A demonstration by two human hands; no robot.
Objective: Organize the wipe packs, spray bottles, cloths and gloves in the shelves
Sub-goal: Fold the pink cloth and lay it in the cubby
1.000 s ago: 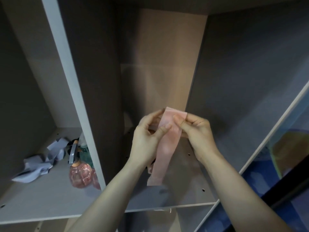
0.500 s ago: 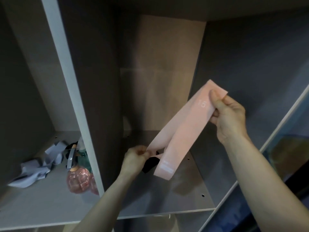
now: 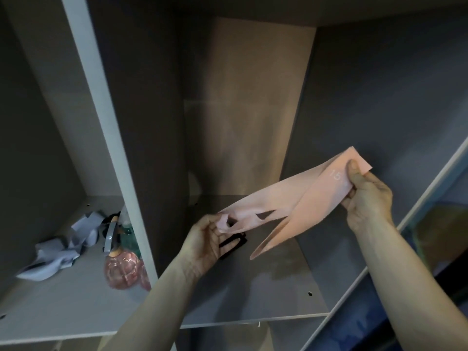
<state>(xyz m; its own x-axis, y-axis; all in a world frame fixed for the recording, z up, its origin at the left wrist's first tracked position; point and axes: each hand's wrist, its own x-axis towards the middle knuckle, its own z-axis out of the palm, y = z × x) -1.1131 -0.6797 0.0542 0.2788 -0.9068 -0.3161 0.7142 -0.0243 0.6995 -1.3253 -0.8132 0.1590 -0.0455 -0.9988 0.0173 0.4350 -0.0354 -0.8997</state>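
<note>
A pink rubber glove (image 3: 301, 201) is stretched out in front of the middle shelf compartment. My right hand (image 3: 367, 198) pinches its cuff end, printed with "15", up at the right. My left hand (image 3: 210, 239) grips the finger end lower at the left. A small black object (image 3: 235, 244) lies on the shelf board just under my left hand, partly hidden. In the left compartment stand a pink spray bottle (image 3: 124, 269) and a teal bottle (image 3: 129, 236), with crumpled pale blue cloths (image 3: 58, 252) beside them.
A grey upright divider (image 3: 106, 138) separates the left compartment from the middle one. The middle shelf board (image 3: 278, 295) has bare surface below the glove. At the right, a slanted panel edge (image 3: 415, 214) borders a blue and yellow area.
My hands started together at the glove's top. The right hand then pulled the cuff up and to the right while the left stayed low on the fingers, stretching the glove out longer.
</note>
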